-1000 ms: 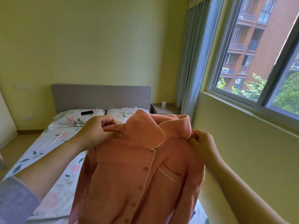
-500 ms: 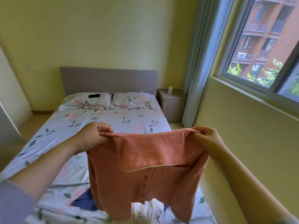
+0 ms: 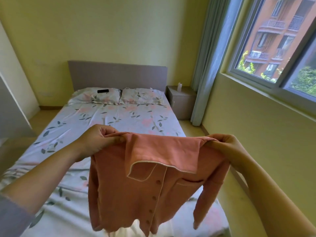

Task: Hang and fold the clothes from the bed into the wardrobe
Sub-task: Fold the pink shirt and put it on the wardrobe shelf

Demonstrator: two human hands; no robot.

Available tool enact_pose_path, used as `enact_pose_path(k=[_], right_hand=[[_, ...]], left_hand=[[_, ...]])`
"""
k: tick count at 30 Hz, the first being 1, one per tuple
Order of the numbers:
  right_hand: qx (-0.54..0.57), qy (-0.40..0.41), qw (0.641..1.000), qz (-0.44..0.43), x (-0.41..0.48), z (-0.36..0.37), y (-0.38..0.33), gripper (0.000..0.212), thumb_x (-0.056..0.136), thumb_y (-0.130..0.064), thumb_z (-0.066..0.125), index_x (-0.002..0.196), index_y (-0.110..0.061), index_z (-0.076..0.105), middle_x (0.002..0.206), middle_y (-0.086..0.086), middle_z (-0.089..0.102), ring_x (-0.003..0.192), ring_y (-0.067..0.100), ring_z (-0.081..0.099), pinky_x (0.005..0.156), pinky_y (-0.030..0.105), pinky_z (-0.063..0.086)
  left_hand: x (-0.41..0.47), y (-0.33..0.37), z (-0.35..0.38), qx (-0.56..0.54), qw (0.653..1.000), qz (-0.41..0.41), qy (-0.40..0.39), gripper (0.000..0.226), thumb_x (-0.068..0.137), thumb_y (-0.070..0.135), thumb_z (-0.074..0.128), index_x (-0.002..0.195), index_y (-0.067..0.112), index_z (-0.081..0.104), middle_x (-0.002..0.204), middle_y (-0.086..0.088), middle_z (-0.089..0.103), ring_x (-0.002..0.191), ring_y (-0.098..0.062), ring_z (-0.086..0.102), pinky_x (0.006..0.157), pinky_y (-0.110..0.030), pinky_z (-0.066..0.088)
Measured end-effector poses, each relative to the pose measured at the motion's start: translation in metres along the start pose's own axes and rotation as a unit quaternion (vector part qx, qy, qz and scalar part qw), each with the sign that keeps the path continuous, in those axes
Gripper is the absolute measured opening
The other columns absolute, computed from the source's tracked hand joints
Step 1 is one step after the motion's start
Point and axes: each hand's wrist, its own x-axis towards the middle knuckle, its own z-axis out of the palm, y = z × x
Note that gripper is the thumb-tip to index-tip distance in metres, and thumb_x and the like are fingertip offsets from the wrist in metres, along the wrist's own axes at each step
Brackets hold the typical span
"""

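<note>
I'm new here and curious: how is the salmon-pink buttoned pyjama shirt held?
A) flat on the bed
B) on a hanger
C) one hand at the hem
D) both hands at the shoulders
D: the left hand and right hand each pinch a shoulder of the salmon-pink buttoned pyjama shirt, which hangs down.

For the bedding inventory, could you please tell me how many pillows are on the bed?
2: the left floral-print fabric pillow by the grey headboard, and the right floral-print fabric pillow beside it.
</note>
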Motion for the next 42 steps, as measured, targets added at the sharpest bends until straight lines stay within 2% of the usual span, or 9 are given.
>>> enact_pose_path(k=[5,13,18,22,28,31,33,36,42], right_hand=[[-0.069,0.015,0.997,-0.006,-0.048,-0.007,0.004,0.017,0.084,-0.013,0.072,0.072,-0.022,0.077,0.066,-0.005,0.072,0.061,0.002,0.062,0.058,0.018,0.051],[-0.128,0.059,0.99,-0.001,-0.023,0.01,0.042,0.018,0.081,-0.018,0.077,0.064,-0.024,0.074,0.057,-0.008,0.066,0.052,-0.003,0.055,0.05,0.014,0.044],[-0.164,0.04,0.985,0.039,0.015,0.018,0.094,0.012,0.08,-0.021,0.078,0.068,-0.022,0.075,0.068,0.005,0.07,0.06,0.007,0.056,0.054,0.02,0.044],[-0.173,0.011,0.983,0.06,0.058,0.019,0.137,0.013,0.079,-0.022,0.079,0.067,-0.023,0.074,0.063,0.014,0.064,0.06,0.013,0.051,0.053,0.024,0.04],[-0.185,-0.02,0.977,0.101,0.147,0.026,0.207,0.024,0.081,-0.014,0.075,0.062,-0.027,0.068,0.045,-0.011,0.051,0.047,0.001,0.046,0.044,0.012,0.033],[-0.2,-0.044,0.971,0.122,0.189,0.038,0.24,0.014,0.083,-0.016,0.072,0.071,-0.022,0.071,0.062,-0.001,0.064,0.063,0.01,0.055,0.055,0.021,0.04],[-0.21,-0.053,0.968,0.13,0.214,0.048,0.257,0.011,0.084,-0.016,0.069,0.076,-0.022,0.073,0.063,-0.001,0.061,0.065,0.014,0.054,0.055,0.024,0.039],[-0.21,-0.054,0.967,0.134,0.245,0.063,0.277,0.012,0.084,-0.012,0.066,0.079,-0.019,0.074,0.054,-0.009,0.051,0.055,0.004,0.046,0.047,0.014,0.03],[-0.217,-0.034,0.966,0.139,0.29,0.092,0.308,0.014,0.084,-0.011,0.066,0.076,-0.021,0.072,0.055,-0.009,0.052,0.056,0.004,0.047,0.048,0.014,0.031]], left_hand=[[-0.048,-0.002,0.002,0.056,0.998,-0.003,0.011,0.063,0.059,0.064,0.075,0.071,0.003,0.072,0.062,-0.019,0.061,0.052,-0.011,0.053,0.051,-0.018,0.04],[-0.024,-0.041,0.015,0.073,0.996,-0.035,0.032,0.062,0.07,0.051,0.074,0.061,-0.008,0.055,0.051,-0.004,0.042,0.045,-0.01,0.039,0.045,-0.018,0.03],[0.008,-0.095,0.047,0.067,0.995,-0.07,0.005,0.041,0.074,0.043,0.075,0.048,0.015,0.062,0.043,0.008,0.046,0.04,0.0,0.043,0.044,-0.011,0.032],[0.047,-0.132,0.072,0.091,0.989,-0.114,0.005,0.038,0.079,0.035,0.077,0.065,0.001,0.069,0.052,0.001,0.054,0.048,-0.003,0.047,0.049,-0.016,0.033],[0.117,-0.188,0.117,0.081,0.983,-0.161,0.032,0.041,0.083,0.02,0.074,0.046,0.02,0.059,0.043,0.011,0.04,0.045,-0.002,0.037,0.046,-0.012,0.028],[0.152,-0.214,0.136,0.105,0.974,-0.189,0.072,0.033,0.086,0.021,0.071,0.055,0.011,0.062,0.048,0.008,0.043,0.053,-0.012,0.041,0.052,-0.025,0.03],[0.174,-0.231,0.144,0.129,0.966,-0.206,0.088,0.031,0.088,0.023,0.068,0.067,0.001,0.064,0.056,-0.009,0.052,0.059,-0.021,0.048,0.055,-0.031,0.035],[0.203,-0.254,0.145,0.174,0.956,-0.218,0.092,0.04,0.089,0.025,0.065,0.056,0.009,0.051,0.051,-0.006,0.047,0.053,-0.02,0.046,0.052,-0.034,0.033],[0.254,-0.289,0.143,0.222,0.948,-0.215,0.074,0.055,0.087,0.027,0.066,0.045,0.016,0.033,0.043,0.002,0.031,0.045,-0.016,0.035,0.049,-0.033,0.023]])
